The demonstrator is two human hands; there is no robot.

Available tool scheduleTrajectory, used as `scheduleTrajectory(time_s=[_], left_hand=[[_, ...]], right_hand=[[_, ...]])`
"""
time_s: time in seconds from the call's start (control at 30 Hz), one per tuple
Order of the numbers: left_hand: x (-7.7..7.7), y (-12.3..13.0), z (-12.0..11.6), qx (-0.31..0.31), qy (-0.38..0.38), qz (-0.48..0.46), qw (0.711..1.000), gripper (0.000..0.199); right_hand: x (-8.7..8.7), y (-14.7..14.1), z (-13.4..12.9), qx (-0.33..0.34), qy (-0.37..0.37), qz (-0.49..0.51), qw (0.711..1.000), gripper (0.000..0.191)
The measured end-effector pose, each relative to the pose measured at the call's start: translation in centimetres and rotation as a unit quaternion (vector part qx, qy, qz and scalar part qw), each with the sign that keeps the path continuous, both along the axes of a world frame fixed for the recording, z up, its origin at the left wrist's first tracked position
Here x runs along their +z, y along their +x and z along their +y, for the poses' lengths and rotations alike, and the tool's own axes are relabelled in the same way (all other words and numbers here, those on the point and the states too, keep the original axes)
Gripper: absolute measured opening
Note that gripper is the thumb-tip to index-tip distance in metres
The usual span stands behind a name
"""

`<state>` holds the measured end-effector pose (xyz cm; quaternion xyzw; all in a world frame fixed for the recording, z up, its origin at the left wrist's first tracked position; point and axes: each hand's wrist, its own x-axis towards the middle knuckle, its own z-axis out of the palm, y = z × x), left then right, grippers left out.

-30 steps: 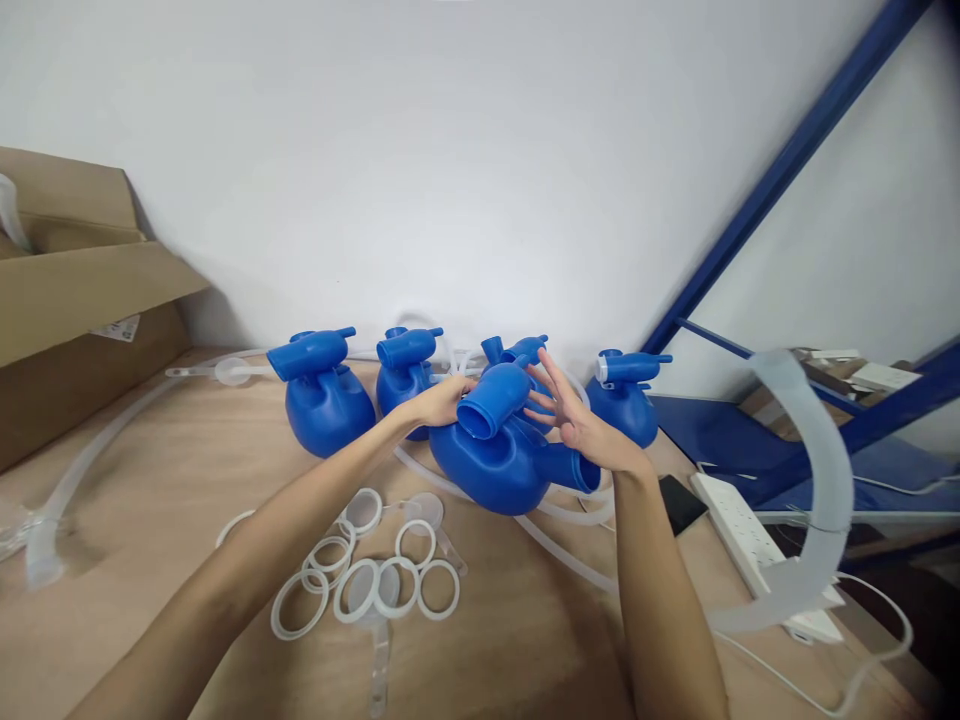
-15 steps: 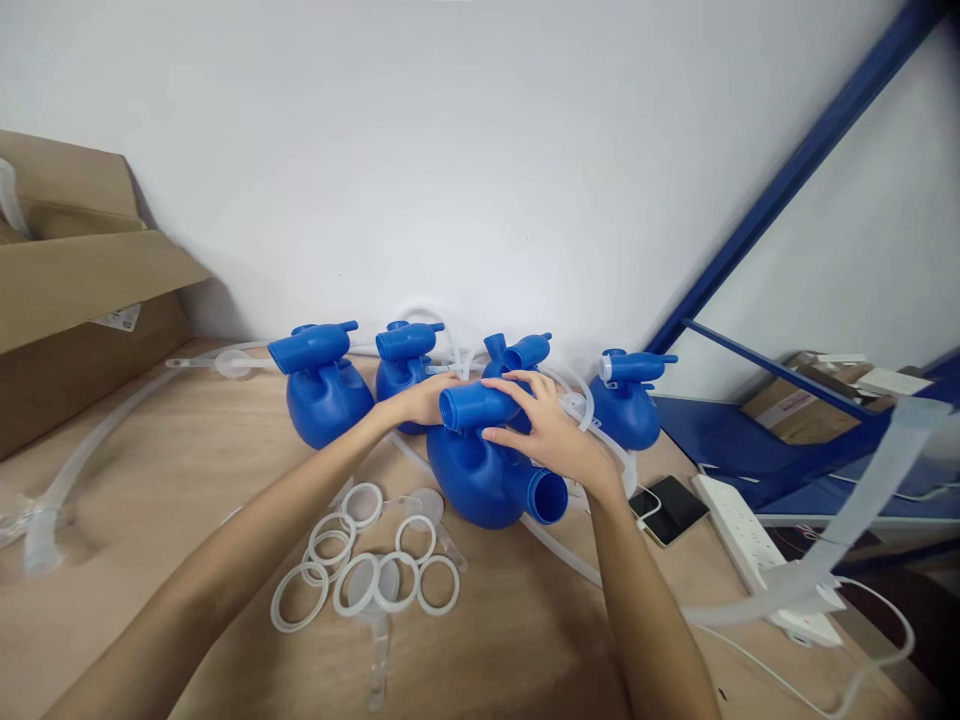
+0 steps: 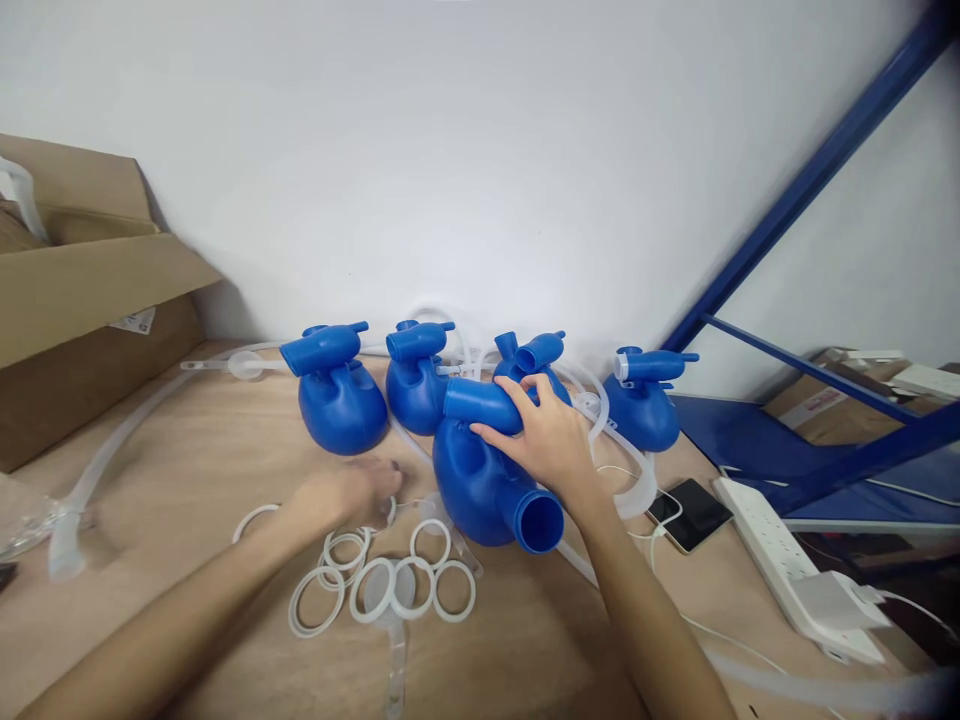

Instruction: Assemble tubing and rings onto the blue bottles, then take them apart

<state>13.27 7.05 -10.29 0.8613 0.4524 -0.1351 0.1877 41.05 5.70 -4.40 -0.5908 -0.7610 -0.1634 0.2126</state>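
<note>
Blue vessel lies gripped at its spout by right hand; left hand, blurred, grip indeterminate, over white rings. 4 vessels stand behind; no ring visibly fitted yet.

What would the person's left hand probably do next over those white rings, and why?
Probably pinch up one white ring. The left hand hovers, blurred, at the top of the ring pile, while the right hand steadies the nearest blue vessel, whose open spout faces the camera.
</note>
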Motion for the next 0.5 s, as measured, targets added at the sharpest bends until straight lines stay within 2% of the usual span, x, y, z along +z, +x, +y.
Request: scheduleTrajectory(time_s=[0.1, 0.2, 0.27, 0.37, 0.43, 0.5], left_hand=[[-0.9, 0.4, -0.3, -0.010, 0.027, -0.015, 0.999, 0.036], [-0.8, 0.4, -0.6, -0.015, 0.042, -0.033, 0.998, 0.033], [0.2, 0.2, -0.7, -0.023, 0.044, -0.041, 0.998, 0.033], [2.6, -0.4, -0.2, -0.065, 0.025, -0.076, 0.995, 0.035], [4.1, -1.2, 0.5, -0.087, 0.017, -0.132, 0.987, 0.035], [5.1, -2.2, 1.6, -0.080, 0.025, -0.223, 0.971, 0.035]], right_hand=[[0.1, -0.6, -0.6, -0.026, -0.014, -0.006, 1.000, 0.072], [0.3, -1.1, -0.9, -0.035, -0.039, -0.011, 0.999, 0.075], [0.5, -1.1, -1.0, -0.035, -0.053, -0.010, 0.998, 0.076], [0.6, -0.8, -0.9, -0.003, -0.068, -0.005, 0.998, 0.075], [0.6, -0.4, -0.7, 0.037, -0.070, -0.004, 0.997, 0.072], [0.5, 0.0, -0.4, 0.076, -0.061, -0.001, 0.995, 0.070]])
